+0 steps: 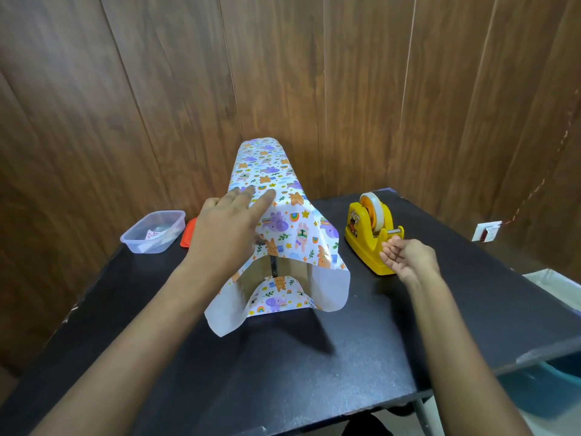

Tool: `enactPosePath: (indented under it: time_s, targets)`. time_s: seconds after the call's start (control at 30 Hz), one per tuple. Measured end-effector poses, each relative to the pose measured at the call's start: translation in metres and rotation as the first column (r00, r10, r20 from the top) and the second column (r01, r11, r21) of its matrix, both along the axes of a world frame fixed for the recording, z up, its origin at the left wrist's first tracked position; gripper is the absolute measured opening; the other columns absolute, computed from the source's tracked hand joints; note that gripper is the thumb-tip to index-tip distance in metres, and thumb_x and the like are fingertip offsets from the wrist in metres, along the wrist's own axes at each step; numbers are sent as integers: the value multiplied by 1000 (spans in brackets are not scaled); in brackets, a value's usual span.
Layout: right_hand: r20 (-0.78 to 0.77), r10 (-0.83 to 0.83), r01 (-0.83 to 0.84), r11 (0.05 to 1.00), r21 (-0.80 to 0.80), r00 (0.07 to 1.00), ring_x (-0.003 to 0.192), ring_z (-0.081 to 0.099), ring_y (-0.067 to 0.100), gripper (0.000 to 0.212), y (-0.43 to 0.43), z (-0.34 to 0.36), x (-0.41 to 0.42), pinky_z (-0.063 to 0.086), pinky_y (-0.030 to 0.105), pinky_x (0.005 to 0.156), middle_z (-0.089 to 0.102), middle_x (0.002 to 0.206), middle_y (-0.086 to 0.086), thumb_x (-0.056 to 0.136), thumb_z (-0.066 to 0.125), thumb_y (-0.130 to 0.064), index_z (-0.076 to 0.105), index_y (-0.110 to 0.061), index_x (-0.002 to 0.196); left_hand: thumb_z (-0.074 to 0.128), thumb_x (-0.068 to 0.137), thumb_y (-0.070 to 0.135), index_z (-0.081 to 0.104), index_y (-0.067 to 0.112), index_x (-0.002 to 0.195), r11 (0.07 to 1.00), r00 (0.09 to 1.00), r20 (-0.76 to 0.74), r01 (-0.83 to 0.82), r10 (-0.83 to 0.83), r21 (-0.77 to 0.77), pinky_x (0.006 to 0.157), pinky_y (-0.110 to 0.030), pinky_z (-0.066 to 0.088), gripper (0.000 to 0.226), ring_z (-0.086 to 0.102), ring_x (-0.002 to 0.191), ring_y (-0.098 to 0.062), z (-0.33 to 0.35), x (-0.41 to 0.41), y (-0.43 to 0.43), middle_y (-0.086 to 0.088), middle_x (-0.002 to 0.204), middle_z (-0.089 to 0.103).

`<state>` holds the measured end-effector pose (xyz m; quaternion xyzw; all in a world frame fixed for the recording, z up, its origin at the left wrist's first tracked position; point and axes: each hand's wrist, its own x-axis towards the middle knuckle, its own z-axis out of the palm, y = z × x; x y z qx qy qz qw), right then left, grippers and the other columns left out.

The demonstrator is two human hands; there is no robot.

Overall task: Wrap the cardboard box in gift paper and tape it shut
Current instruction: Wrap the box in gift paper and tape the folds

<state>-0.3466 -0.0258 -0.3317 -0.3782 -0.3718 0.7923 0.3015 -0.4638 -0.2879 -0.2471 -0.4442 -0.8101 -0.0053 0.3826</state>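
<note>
Box (297,270) long axis points away (paper-draped); left hand (229,228) flat atop; right hand (408,258) grip unclear.

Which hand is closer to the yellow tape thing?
Right. The right hand is at the near end of the yellow tape dispenser; the left hand rests on the gift paper, well to its left.

This is a plain indoor corner, seemingly a home or small office nook set up for craft work. Dark wood-grain panels (157,89) close it in beyond both hands. A black surface (283,357) on a metal leg (423,416) carries a yellow tape dispenser (371,234) just beyond the right hand (408,256) and a clear plastic tub (154,231) left of the left hand (226,228). A white wall socket (485,231) sits further right of the right hand.
</note>
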Motion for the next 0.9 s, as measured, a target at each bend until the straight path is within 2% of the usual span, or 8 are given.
enactPosePath:
  time_s: [0.07,0.13,0.2,0.33,0.43,0.57,0.67,0.9]
  targets:
    - [-96,17,-33,985,-171,995,66,49,9,22,-7,-8,2,47,29,91,51,77,8,99,36,-2,55,2,110,96,34,21,65,8,114,1000,1000,2,1,-1,-3,62,-44,52,87,68,85,-40,1,1,0,-23,102,68]
    - [-169,15,-49,979,-196,985,66,47,8,22,-19,-11,14,51,20,76,50,78,8,100,36,-2,55,1,110,96,33,23,65,10,114,1000,1000,9,-2,2,-8,62,-42,52,88,68,85,-39,-2,-1,1,-22,102,68]
    - [-208,37,-42,999,-18,977,62,46,10,19,-38,5,29,51,16,48,50,72,6,98,42,-4,56,-2,85,96,32,24,65,11,114,1000,1000,8,-7,6,9,62,-40,52,88,69,86,-38,-1,-2,1,-22,103,68]
    - [-255,214,-44,838,544,943,46,45,8,19,-106,56,60,46,19,45,53,53,0,92,50,-2,63,-4,79,94,37,29,64,12,117,1000,1000,25,-6,5,15,65,-40,50,88,68,90,-38,-3,-1,0,-21,108,67]
    - [-154,335,-139,705,695,930,42,43,8,21,-158,62,54,45,19,45,54,50,-1,91,52,2,65,-7,78,92,42,34,62,14,119,1000,1000,20,-20,19,24,66,-39,47,85,67,93,-35,-5,-1,1,-20,111,66]
    - [4,347,-234,624,745,938,41,45,5,30,-192,31,17,46,21,50,53,51,-5,92,52,-1,66,-25,79,91,42,38,62,17,118,998,998,-36,-49,50,33,64,-36,45,84,67,92,-30,-8,-1,1,-15,109,68]
    - [1,320,-221,652,726,947,42,46,3,22,-199,16,-9,45,20,50,53,56,-2,94,50,-5,58,-26,96,91,44,33,61,18,119,997,996,-64,-58,60,41,65,-35,45,82,67,93,-30,-8,-2,1,-14,110,67]
    - [-119,143,-41,793,608,983,43,46,7,13,-204,1,-44,44,20,44,56,60,7,92,53,-2,45,-10,86,87,52,35,56,19,127,995,994,-64,-88,90,36,70,-37,44,82,63,102,-31,-11,-3,2,-14,118,64]
